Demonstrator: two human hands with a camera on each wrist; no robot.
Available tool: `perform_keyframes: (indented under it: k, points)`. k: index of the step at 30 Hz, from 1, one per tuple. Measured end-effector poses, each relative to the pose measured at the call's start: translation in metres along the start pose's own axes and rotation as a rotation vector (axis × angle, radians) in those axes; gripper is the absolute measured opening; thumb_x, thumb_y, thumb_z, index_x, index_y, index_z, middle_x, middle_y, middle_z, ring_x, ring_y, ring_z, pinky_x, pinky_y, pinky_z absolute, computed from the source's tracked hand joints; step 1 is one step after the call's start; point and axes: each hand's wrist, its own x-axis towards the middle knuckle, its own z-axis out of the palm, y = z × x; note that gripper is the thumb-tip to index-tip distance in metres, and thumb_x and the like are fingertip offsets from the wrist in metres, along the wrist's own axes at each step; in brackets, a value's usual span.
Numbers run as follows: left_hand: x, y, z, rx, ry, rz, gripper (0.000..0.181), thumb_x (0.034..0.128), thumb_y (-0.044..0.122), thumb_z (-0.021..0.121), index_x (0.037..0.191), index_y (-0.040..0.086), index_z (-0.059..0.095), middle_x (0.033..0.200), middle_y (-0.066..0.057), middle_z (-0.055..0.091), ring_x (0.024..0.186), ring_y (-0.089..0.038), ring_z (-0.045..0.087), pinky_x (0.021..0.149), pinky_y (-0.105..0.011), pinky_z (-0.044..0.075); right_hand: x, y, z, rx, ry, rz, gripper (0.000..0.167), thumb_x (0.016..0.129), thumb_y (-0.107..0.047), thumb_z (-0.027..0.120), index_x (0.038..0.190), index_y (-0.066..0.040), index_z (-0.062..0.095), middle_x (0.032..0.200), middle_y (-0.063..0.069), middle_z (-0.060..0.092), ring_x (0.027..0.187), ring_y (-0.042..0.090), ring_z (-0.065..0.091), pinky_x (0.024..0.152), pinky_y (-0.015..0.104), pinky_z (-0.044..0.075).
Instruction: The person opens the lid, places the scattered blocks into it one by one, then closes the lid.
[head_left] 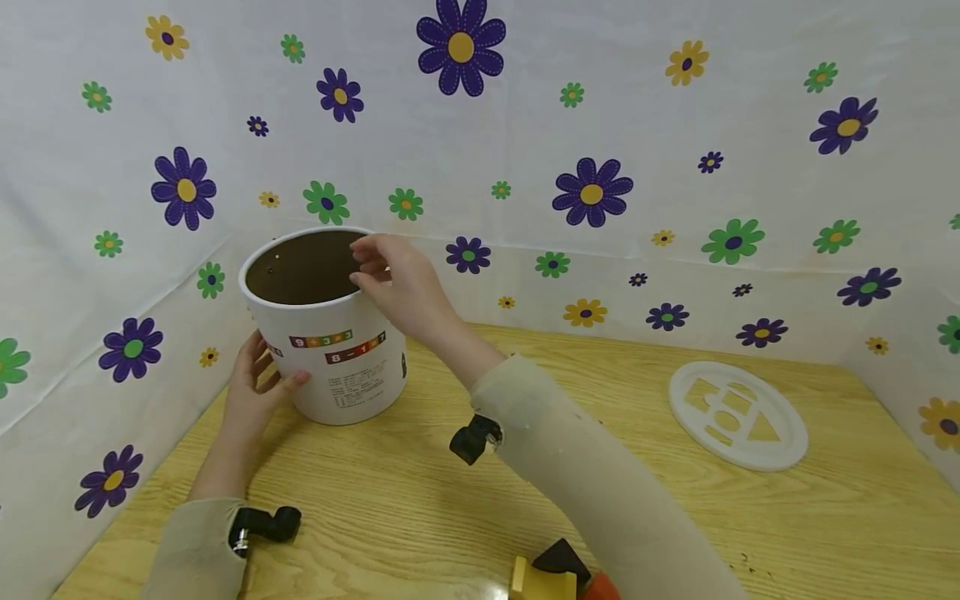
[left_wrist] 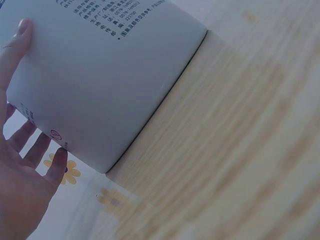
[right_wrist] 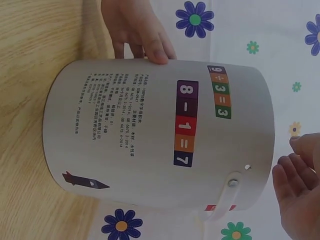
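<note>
A white bucket [head_left: 341, 358] printed with sums and small text stands upright on the wooden table, its dark inside showing from above. My left hand [head_left: 255, 392] holds its lower left side, thumb on the front and fingers round the side; the left wrist view shows these fingers [left_wrist: 59, 162] against the wall. At the rim's right side is my right hand [head_left: 401, 287], fingers loosely bent with nothing visible between them. In the right wrist view that hand [right_wrist: 302, 185] appears just beyond the rim, beside the white handle [right_wrist: 225, 200]. The bucket's bottom inside is hidden.
A round white lid [head_left: 678, 400] with shaped cut-outs lies on the table [head_left: 600, 483] at the right. By the front edge are a yellow block [head_left: 540, 583], a black block [head_left: 562, 560] and a red piece [head_left: 602, 588]. Flowered white cloth [head_left: 517, 150] stands behind and at both sides.
</note>
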Motion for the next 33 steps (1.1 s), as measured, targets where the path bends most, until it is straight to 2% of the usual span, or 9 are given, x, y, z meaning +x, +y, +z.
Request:
perform_keyframes:
  k: [4, 7, 11, 14, 22, 27, 33]
  points:
    - [-0.005, 0.011, 0.002, -0.005, -0.007, 0.004, 0.085, 0.0906, 0.017, 0.067, 0.154, 0.025, 0.011, 0.158, -0.010, 0.012, 0.141, -0.035, 0.015, 0.113, -0.056, 0.018, -0.013, 0.001, -0.004, 0.020, -0.017, -0.043, 0.033, 0.091, -0.008, 0.065, 0.122, -0.001, 0.056, 0.114, 0.009, 0.060, 0.097, 0.013, 0.058, 0.084, 0.014, 0.049]
    - [-0.008, 0.018, 0.004, -0.011, -0.014, 0.006, 0.085, 0.0909, 0.018, 0.066, 0.154, 0.025, 0.011, 0.158, -0.010, 0.012, 0.141, -0.036, 0.014, 0.113, -0.057, 0.017, -0.027, 0.002, -0.008, 0.027, -0.051, -0.043, 0.033, 0.091, -0.009, 0.066, 0.121, -0.002, 0.056, 0.115, 0.007, 0.060, 0.099, 0.014, 0.058, 0.085, 0.016, 0.049]
    - [-0.010, 0.021, 0.005, -0.023, -0.016, 0.011, 0.084, 0.0907, 0.017, 0.066, 0.154, 0.025, 0.012, 0.158, -0.010, 0.013, 0.141, -0.035, 0.015, 0.113, -0.057, 0.017, -0.048, 0.004, -0.016, 0.032, -0.119, -0.029, 0.032, 0.090, -0.010, 0.067, 0.120, -0.003, 0.057, 0.115, 0.005, 0.060, 0.101, 0.015, 0.057, 0.087, 0.020, 0.050]
    - [-0.008, 0.018, 0.005, -0.031, -0.014, 0.014, 0.084, 0.0903, 0.015, 0.067, 0.154, 0.025, 0.013, 0.157, -0.010, 0.013, 0.141, -0.034, 0.016, 0.113, -0.057, 0.017, -0.065, 0.006, -0.023, 0.044, -0.167, -0.016, 0.032, 0.090, -0.010, 0.067, 0.120, -0.004, 0.059, 0.115, 0.005, 0.061, 0.102, 0.016, 0.057, 0.088, 0.022, 0.050]
    - [0.001, -0.004, 0.000, -0.010, -0.005, 0.021, 0.084, 0.0906, 0.015, 0.066, 0.154, 0.028, 0.012, 0.158, -0.008, 0.013, 0.141, -0.033, 0.017, 0.114, -0.055, 0.019, -0.118, 0.013, -0.044, 0.082, -0.308, 0.027, 0.035, 0.088, -0.012, 0.070, 0.121, -0.005, 0.059, 0.119, 0.004, 0.061, 0.106, 0.014, 0.056, 0.091, 0.027, 0.049]
    - [0.002, -0.006, 0.000, -0.015, -0.007, 0.030, 0.085, 0.0902, 0.014, 0.067, 0.154, 0.027, 0.013, 0.157, -0.008, 0.014, 0.141, -0.033, 0.017, 0.114, -0.056, 0.019, -0.152, 0.019, -0.059, 0.081, -0.383, 0.041, 0.037, 0.088, -0.014, 0.071, 0.122, -0.009, 0.059, 0.120, 0.000, 0.059, 0.108, 0.011, 0.055, 0.093, 0.030, 0.049]
    - [0.002, -0.005, 0.000, -0.018, -0.006, 0.034, 0.084, 0.0901, 0.014, 0.067, 0.154, 0.030, 0.014, 0.158, -0.006, 0.014, 0.141, -0.032, 0.018, 0.114, -0.055, 0.019, -0.195, 0.037, -0.075, 0.073, -0.452, 0.026, 0.035, 0.089, -0.018, 0.069, 0.122, -0.015, 0.059, 0.118, -0.005, 0.059, 0.104, 0.010, 0.056, 0.089, 0.032, 0.052]
